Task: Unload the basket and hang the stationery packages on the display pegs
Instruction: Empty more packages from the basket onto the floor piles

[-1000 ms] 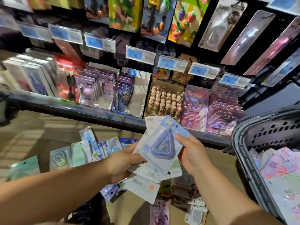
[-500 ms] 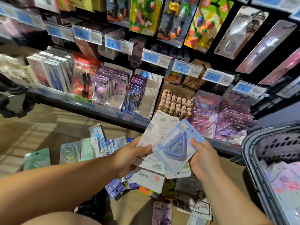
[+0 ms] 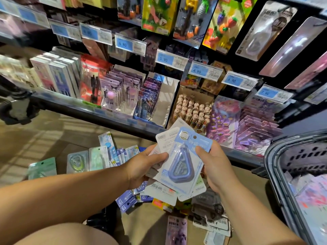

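Lifted nearer the shelf, left hand and right hand curl fingers round fanned packages, blue card uppermost between them: sorting step; next, single it out for a peg.

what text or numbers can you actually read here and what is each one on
"6 80": price tag
"5 90": next tag right
"4 90": third tag
"6 90": fourth tag
"7 90": fifth tag
"15": blue packs on the floor
Too blurred to read: print on the held packages, far-left tags.
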`<state>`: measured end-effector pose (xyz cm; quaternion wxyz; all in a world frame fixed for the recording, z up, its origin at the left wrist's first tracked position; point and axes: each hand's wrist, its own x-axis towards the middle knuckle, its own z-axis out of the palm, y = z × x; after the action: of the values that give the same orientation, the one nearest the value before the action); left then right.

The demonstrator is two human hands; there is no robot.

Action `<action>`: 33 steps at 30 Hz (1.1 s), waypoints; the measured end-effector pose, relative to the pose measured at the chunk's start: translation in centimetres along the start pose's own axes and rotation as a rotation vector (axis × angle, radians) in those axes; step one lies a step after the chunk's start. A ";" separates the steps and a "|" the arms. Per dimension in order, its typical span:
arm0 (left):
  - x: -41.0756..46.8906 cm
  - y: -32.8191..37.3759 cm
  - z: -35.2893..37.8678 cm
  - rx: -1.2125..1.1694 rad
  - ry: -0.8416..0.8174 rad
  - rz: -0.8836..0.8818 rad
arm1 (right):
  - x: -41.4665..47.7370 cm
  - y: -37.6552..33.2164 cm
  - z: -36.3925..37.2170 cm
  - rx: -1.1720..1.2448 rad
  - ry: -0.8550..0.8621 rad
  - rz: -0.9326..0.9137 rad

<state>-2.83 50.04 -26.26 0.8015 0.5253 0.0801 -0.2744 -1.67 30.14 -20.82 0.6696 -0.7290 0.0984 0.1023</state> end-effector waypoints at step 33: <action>-1.2 1.1 1.8 0.282 0.205 0.386 | 0.1 2.6 3.9 0.547 0.116 0.359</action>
<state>-3.53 49.18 -24.15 0.7457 0.6623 0.0201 -0.0700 -2.33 33.83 -23.63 0.8052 -0.4976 0.2873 0.1466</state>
